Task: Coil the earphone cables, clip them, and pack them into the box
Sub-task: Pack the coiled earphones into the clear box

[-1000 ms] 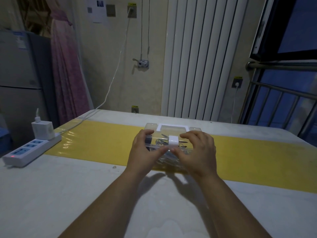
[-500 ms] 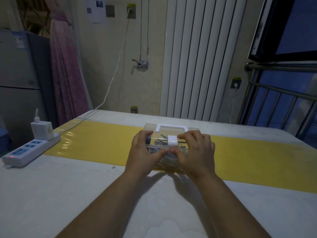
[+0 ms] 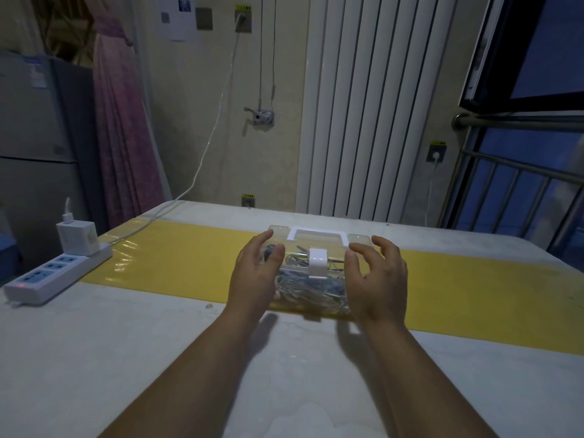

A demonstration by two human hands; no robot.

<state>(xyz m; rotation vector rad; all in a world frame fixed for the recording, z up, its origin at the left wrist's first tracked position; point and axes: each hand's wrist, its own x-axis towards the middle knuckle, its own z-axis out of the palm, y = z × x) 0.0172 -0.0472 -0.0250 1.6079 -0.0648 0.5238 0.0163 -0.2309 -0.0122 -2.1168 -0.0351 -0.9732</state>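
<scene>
Box: clear box [image 3: 357,239], lid down, sat on yellow strip [image 3: 177,254] mid-table [image 3: 126,358]; white handle [image 3: 317,232] on far side.
Cables: earphone cables [image 3: 303,289] inside, tangled mass seen thru front wall; clips too dim/jumbled to pick out.
Latch: white latch [image 3: 317,262] front-centre, folded over lid edge; looks seated, can't confirm the snap.
L hand: L hand [image 3: 254,279] at box's left end; fingers [image 3: 262,241] loosely curved & spread, nothing held; thumb over lid's left end, contact w/ box can't tell.
R hand: R hand [image 3: 377,279] mirrored at right end; fingers loosely curved & apart, gripping nothing; thumb near lid, touching or not, can't tell.
Change: half a sec ago both hands bunched at centre, fingertips on the latch. Now parted, one to each end, latch fully exposed.
Meaning: press on latch over. Prob. a release after closing. W/ cables in and lid down, packing step looks all but done.
Watch: if latch only half caught, lid could pop on lifting; quick tug at lid edge would settle it.
Off to side: power strip [image 3: 53,276] w/ charger [image 3: 76,238] at left table edge, well apart from box.
</scene>
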